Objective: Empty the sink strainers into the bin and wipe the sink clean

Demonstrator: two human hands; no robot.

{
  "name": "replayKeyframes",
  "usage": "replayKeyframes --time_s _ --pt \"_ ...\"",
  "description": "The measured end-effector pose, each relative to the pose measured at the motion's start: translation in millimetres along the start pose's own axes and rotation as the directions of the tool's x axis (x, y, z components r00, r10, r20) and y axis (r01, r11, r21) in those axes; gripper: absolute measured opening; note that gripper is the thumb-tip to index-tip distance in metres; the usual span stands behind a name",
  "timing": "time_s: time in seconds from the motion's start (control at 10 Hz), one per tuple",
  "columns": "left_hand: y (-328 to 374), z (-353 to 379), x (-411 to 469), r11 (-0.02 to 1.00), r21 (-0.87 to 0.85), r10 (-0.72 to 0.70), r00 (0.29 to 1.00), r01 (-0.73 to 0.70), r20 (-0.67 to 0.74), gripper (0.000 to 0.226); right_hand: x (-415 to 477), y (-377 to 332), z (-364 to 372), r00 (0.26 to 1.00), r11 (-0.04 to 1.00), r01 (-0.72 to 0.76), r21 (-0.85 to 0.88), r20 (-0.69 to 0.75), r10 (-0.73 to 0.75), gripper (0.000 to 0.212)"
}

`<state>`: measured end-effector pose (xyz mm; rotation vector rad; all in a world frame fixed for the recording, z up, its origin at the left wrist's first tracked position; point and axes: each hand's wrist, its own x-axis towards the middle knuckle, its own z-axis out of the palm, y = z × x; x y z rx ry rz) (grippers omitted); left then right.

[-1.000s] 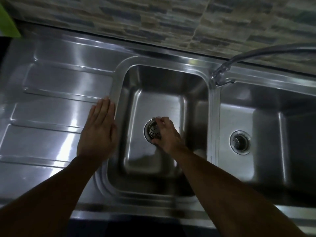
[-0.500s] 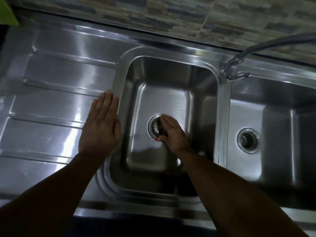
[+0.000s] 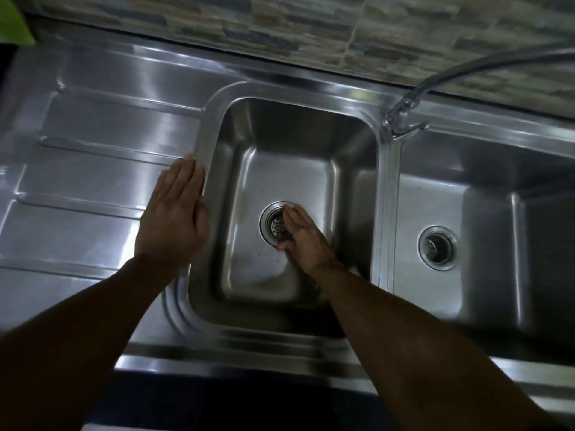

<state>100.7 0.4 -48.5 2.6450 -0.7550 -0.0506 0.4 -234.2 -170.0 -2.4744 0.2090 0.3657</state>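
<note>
With my left hand flat on the steel draining board, my right hand lay fingers-together, gripping nothing, over the round perforated steel strainer seated in the left basin's drain; pinching its rim would, I judged, lift it level.

1 head-worn view looks steeply down, close over the steel sink, facing the tiled wall.
</note>
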Motion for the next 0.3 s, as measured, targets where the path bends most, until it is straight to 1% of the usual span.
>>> replayKeyframes --time_s 0.1,0.2,0.3 --pt "6 -5 -1 1.0 -0.009 -0.012 0.999 0.013 0.034 0.055 -13 -10 -14 1.0 1.0 0.01 -0.001 -0.018 -0.01 0.075" --pt "12 -19 7 0.998 0.008 -0.068 0.984 0.068 0.163 0.057 -25 -14 -32 0.998 0.999 0.034 -0.02 -0.052 -0.035 0.068" --pt "31 -37 27 0.975 0.096 -0.222 0.924 0.202 0.311 0.047 -42 -28 -66 0.997 0.999 0.052 -0.002 -0.062 -0.052 0.07"
